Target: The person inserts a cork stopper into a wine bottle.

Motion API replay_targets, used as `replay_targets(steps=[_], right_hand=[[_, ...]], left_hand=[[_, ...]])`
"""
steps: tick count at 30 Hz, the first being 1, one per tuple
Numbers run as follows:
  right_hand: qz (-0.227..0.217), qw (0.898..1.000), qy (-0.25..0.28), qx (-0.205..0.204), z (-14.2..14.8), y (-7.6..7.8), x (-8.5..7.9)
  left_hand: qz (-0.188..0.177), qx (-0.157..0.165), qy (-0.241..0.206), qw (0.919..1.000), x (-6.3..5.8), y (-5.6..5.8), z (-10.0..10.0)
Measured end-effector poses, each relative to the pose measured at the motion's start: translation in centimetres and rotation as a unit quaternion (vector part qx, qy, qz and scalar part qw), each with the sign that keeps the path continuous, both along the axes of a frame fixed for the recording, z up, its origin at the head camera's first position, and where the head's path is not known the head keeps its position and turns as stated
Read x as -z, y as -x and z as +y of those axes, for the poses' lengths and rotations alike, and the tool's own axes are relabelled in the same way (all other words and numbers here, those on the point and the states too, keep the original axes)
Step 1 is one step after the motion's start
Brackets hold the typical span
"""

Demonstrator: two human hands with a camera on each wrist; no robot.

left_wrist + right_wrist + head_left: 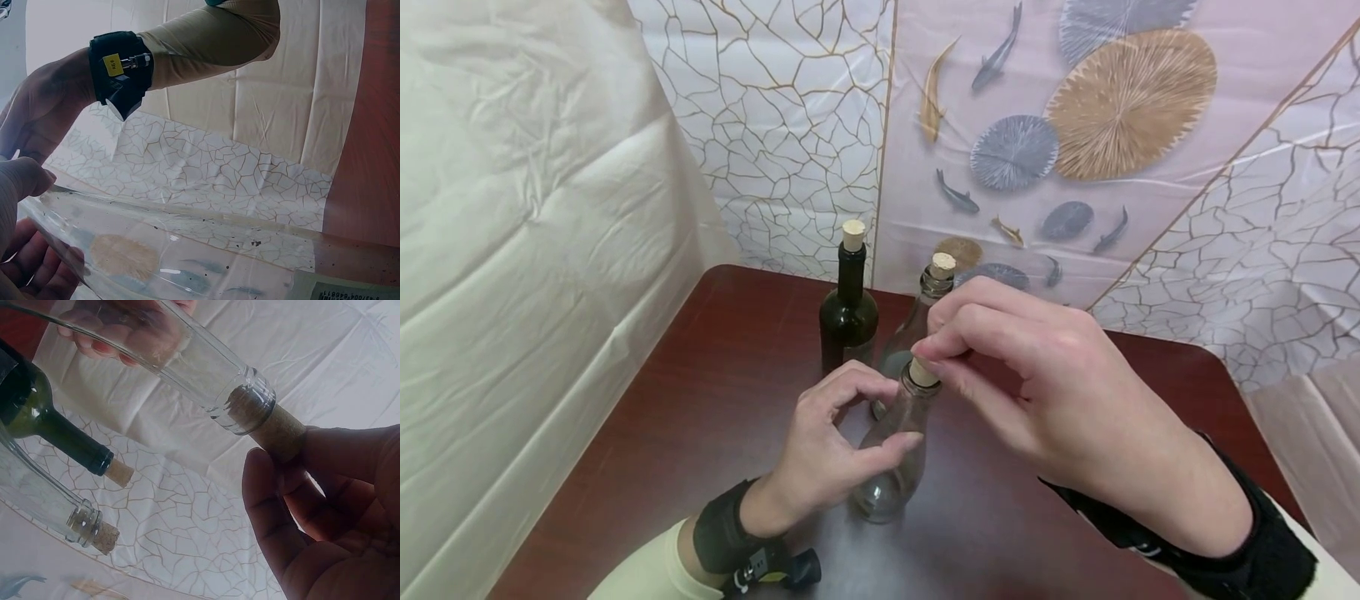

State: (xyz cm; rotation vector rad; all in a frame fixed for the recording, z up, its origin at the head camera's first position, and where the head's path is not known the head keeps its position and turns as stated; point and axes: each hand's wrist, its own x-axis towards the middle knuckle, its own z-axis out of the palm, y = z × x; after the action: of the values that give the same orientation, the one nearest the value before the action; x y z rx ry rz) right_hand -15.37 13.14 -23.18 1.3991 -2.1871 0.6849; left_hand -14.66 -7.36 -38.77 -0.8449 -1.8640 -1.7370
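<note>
In the head view my left hand (820, 454) holds a clear glass bottle (886, 487) at the neck, thumb on the near side and fingers behind. The bottle stands on the table. My right hand (1037, 379) pinches a cork (923, 372) between thumb and fingertips at the bottle's mouth. From the right wrist view, the cork (281, 432) sits partly inside the mouth, its outer part sticking out. The left wrist view shows the bottle's glass wall (206, 253) with a barcode label (340, 290) low on it.
Behind stand a dark green bottle (848, 321) and another clear bottle (912, 327), each with a cork protruding from its mouth. The dark red table (685, 417) meets patterned cloth (775, 125) at the back and a pale cloth (535, 292) on the left.
</note>
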Motion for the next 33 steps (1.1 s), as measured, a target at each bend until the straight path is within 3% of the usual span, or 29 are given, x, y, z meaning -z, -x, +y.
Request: replay_targets(steps=[10, 16, 20, 24, 27, 28, 33], right_hand=[[-0.002, 1.000, 0.006, 0.008, 0.5, -0.1, -0.1], [-0.021, 0.997, 0.079, -0.015, 0.9, 0.1, 1.2], [-0.061, 0.978, 0.200, -0.019, 1.4, -0.3, 2.2], [-0.100, 0.938, 0.331, 0.003, 2.5, -1.2, 3.1], [-0.131, 0.916, 0.380, 0.019, 3.4, -1.5, 4.1], [-0.139, 0.911, 0.386, 0.028, 3.7, -1.6, 4.5], [-0.150, 0.917, 0.347, 0.131, 5.5, -1.7, 7.3]], left_hand=[[0.010, -0.003, 0.002, 0.9999, -0.4, -0.1, 0.3], [0.024, -0.015, -0.003, 0.9996, -0.5, -0.3, 0.5], [0.049, -0.033, -0.015, 0.9981, -0.5, -0.3, 0.5], [0.053, -0.066, -0.018, 0.9962, -0.9, 0.3, 0.0], [0.037, -0.093, -0.011, 0.9949, -1.4, 0.9, -0.6], [0.032, -0.102, -0.007, 0.9943, -1.5, 1.1, -0.8], [0.013, -0.131, 0.004, 0.9913, -2.0, 2.1, -1.7]])
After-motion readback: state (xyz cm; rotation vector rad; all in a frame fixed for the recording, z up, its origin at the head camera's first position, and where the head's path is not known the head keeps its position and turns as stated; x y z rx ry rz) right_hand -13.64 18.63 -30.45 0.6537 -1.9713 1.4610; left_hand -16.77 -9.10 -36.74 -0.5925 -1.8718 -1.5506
